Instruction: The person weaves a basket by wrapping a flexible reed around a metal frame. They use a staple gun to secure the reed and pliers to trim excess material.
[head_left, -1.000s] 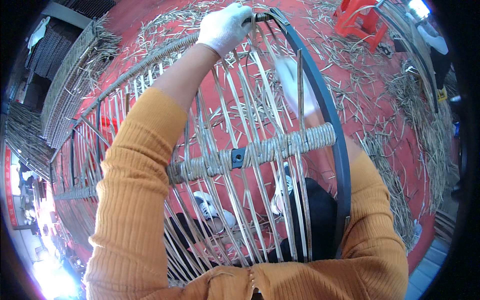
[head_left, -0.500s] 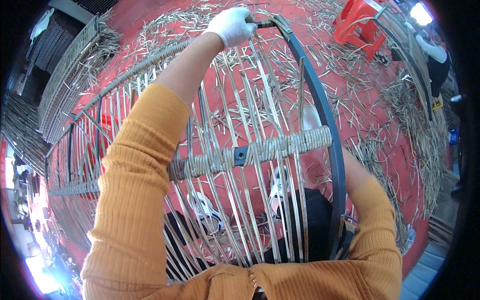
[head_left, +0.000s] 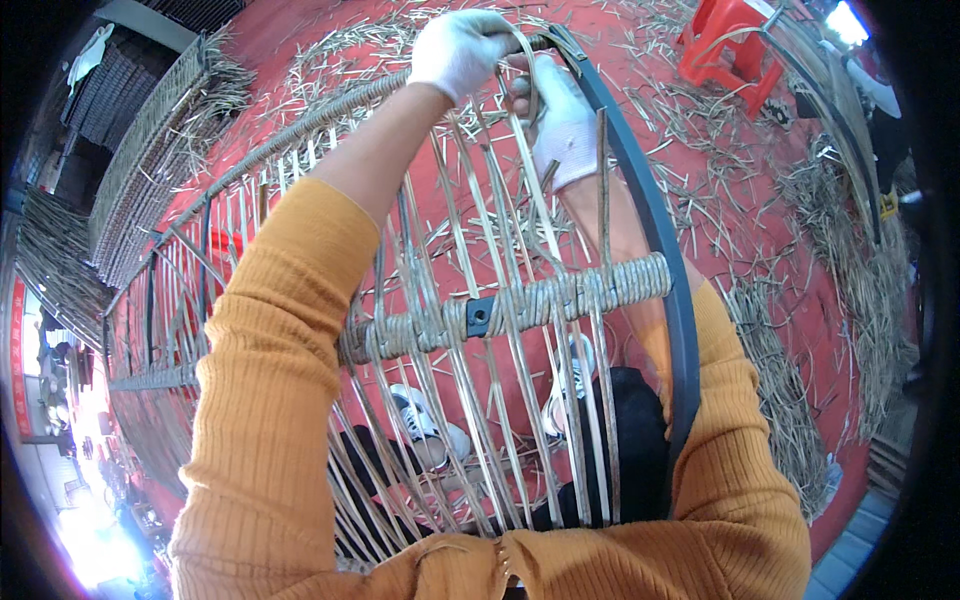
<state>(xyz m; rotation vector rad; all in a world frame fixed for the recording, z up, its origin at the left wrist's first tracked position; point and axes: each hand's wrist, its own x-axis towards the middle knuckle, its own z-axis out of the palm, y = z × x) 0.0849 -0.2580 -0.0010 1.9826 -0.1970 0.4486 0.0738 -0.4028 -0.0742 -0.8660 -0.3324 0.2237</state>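
A curved furniture frame with a dark metal side bar [head_left: 640, 190] lies across my lap, strung with long pale rattan strips. My left hand [head_left: 462, 55], in a white knitted glove, is closed on a rattan strip [head_left: 528, 50] that loops over the frame's far rail. Just below it, my right hand [head_left: 565, 125], also gloved, reaches up through the frame from beneath. Its fingers are curled around the same strip, partly hidden by it. Across the middle runs a crossbar [head_left: 560, 298] wrapped in rattan, with a small dark metal plate [head_left: 479, 316] on it.
Cut rattan scraps [head_left: 700, 150] litter the red floor. A red plastic stool [head_left: 735, 45] stands at the far right, near another person at a similar curved frame [head_left: 835, 110]. Stacked woven panels [head_left: 150, 140] lean at the far left. My shoes [head_left: 430, 425] show through the strips.
My right hand has moved up from beside the crossbar to the far rail, next to my left hand. The rattan strip now bends over the rail between them.
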